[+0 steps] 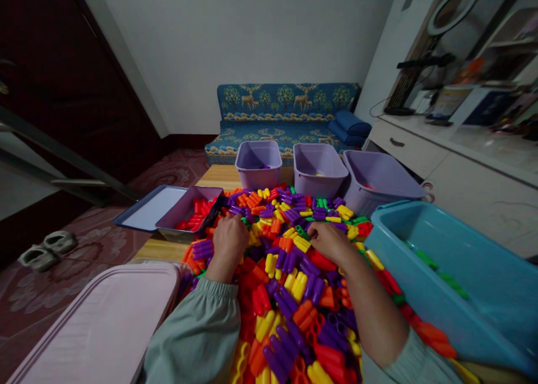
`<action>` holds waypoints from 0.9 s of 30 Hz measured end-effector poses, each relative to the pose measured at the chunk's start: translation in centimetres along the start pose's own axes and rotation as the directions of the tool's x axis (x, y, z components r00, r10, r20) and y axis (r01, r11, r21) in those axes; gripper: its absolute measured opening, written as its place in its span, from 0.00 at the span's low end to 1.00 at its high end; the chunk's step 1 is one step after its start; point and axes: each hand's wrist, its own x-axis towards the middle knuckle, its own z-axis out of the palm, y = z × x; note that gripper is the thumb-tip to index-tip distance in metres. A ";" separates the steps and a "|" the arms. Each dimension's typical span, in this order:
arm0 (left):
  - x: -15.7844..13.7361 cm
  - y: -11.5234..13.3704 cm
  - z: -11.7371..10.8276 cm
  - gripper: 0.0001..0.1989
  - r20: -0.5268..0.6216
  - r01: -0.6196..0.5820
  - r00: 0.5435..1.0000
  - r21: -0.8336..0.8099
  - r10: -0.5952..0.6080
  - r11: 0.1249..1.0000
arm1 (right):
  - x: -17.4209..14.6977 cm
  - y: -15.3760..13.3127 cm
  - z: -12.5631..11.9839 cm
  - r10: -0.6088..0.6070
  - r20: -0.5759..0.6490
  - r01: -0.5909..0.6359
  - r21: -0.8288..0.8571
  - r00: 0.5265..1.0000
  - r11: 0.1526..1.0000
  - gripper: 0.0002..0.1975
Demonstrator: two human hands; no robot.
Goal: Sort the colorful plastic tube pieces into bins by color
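Observation:
A heap of plastic toy blocks (279, 347), shaped like joined rounded tubes, spreads in front of me in purple, yellow, orange, red and green. My left hand (230, 241) is on the heap's left side, fingers curled down; its fingertips are mostly hidden. Right of centre, my right hand (330, 241) pinches at the end of a green block (301, 231). Beside the left hand lies a purple block (202, 249). Red blocks (197, 213) lie inside an open hinged box (176, 234) beyond that hand.
Three lilac bins, left (258, 176), middle (319, 185) and right (365, 196), stand behind the heap, each with a little inside. A blue tub (445, 311) at right holds green blocks (451, 284). A pink lid (105, 322) is front left. Beyond stands a patterned sofa (273, 129).

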 end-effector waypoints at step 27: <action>-0.3 1.1 0.9 0.20 0.133 -0.046 0.989 -0.127 0.063 0.991 | -0.4 -1.1 0.6 -0.226 0.004 0.223 0.147 0.974 0.964 0.15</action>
